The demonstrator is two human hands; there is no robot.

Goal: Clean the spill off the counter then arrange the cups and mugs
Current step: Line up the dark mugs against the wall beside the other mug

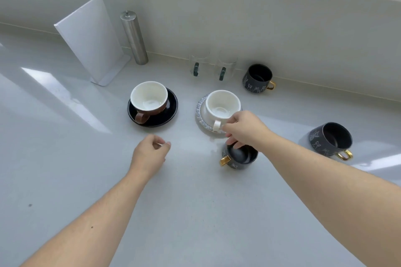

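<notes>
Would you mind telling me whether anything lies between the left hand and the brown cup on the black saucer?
Nothing visible does. Only bare counter separates the left hand from the brown cup on its black saucer.

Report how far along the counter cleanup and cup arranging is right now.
Done: two glass cups and one dark mug stand by the wall. In hand: the right hand touches a dark mug beside the white cup. The left hand is loosely curled. Left: a wet smear remains; another dark mug sits apart.
</notes>
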